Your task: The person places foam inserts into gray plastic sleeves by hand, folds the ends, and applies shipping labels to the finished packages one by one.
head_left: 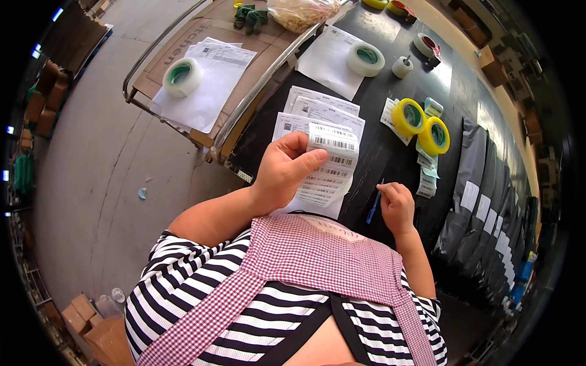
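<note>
My left hand [285, 168] is closed on a strip of barcode labels [332, 160], thumb across its front, the upper end curling over. Printed sheets [323, 110] lie on the black table behind the strip, partly covered by it. To the right, my right hand [398, 207] has its fingers curled together at the upper part of a slim blue pen [373, 208], which slants along the tabletop. The pen's contact with the fingertips is small in view, but they appear to pinch it.
Two yellow tape rolls [422, 125] rest among label strips [427, 177]. Dark grey packages [482, 183] line the right side. A clear tape roll [365, 59] sits on a white sheet. The metal-railed cart [223, 97] at left carries papers and another tape roll [182, 77].
</note>
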A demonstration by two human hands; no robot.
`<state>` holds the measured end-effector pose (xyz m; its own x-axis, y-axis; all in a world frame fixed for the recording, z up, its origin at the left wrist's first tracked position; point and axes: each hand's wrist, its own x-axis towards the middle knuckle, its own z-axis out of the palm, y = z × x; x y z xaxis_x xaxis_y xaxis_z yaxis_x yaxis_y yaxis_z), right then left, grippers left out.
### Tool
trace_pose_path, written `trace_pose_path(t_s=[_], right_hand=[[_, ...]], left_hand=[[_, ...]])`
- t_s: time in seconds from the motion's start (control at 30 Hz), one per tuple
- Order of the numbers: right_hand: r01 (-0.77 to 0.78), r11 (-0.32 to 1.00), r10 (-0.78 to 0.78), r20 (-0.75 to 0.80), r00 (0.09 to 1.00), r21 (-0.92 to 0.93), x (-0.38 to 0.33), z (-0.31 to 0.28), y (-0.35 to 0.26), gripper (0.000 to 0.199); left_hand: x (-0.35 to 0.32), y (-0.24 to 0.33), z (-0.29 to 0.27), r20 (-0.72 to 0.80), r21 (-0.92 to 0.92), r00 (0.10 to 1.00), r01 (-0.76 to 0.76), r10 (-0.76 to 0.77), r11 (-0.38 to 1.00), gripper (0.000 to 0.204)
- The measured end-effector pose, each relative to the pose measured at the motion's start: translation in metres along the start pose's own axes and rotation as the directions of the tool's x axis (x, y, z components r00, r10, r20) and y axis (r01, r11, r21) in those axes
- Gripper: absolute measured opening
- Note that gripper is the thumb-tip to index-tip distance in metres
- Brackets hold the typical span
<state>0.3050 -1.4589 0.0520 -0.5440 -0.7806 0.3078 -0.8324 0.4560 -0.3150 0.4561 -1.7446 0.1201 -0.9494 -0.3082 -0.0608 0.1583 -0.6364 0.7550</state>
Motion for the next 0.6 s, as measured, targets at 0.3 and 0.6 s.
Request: trace_pose_path(t_s=[0.3,0.6], right_hand=[[0.099,0.956,-0.034,0.232,0.972,-0.275,-0.032,0.024,0.008,0.037],[0.149,0.941,-0.154,0.01,0.988,-0.305,-0.017,0.017,0.018,0.009]], left_hand=[[0.005,-0.003,0.005,0.05,0.028,0.999,0.017,-0.019,0.999,0.014],[0.004,-0.01,-0.033,-0.187,0.03,0.981,-0.042,0.047,0.999,0.007]])
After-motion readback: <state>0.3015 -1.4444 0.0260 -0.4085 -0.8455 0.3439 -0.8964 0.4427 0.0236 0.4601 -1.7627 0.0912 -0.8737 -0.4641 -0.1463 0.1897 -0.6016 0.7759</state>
